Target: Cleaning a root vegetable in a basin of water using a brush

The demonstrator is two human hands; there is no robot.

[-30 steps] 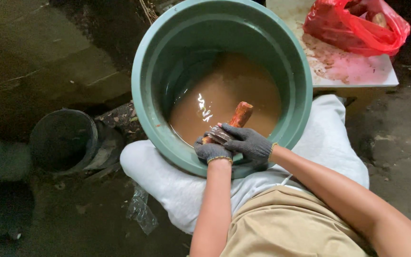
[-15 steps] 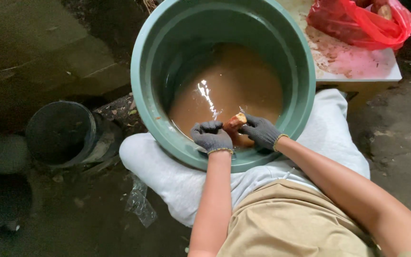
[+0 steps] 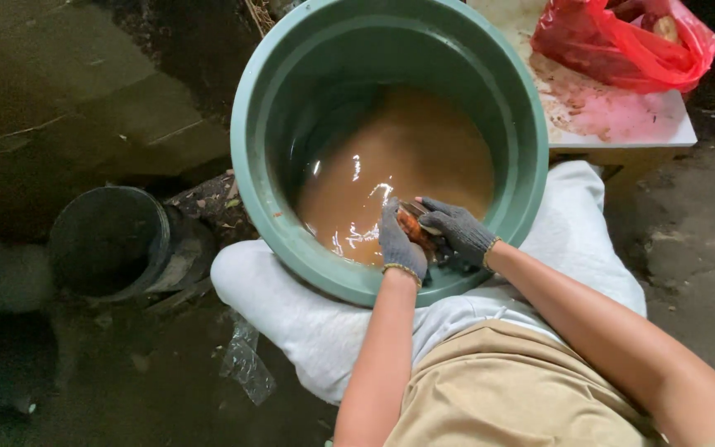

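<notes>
Two hands: both mine, in grey knit gloves, meeting low in the frame's centre over the near edge of the muddy water.
Left hand (image 3: 400, 242): my forearm rises from the bottom centre of the frame, almost straight up; the wrist is bent forward over the tub's near rim, fingers curled round the near end of the orange root.
Right hand (image 3: 457, 230): my arm comes in from the lower right corner on a long diagonal; palm turned toward the left hand, fingers wrapped over the far side of the root.
Grip: both hands closed on the orange root, pressed together with it between them.
Orange root (image 3: 413, 223): a short stretch of orange-brown shows between the gloves, right at the water's surface; most of it is hidden by my fingers. What shows runs from upper left to lower right; which end is which I cannot tell.
Green tub (image 3: 250, 178): round, deep, filling the upper middle of the frame and tilted toward me, resting on a white sack (image 3: 283, 306) across my lap.
Brown water (image 3: 407, 157): opaque, glinting near my hands.
Red plastic bag (image 3: 622, 41): upper right, on a stained white board (image 3: 614, 120).
Dark pot (image 3: 113, 240): left of the frame, on wet ground.
</notes>
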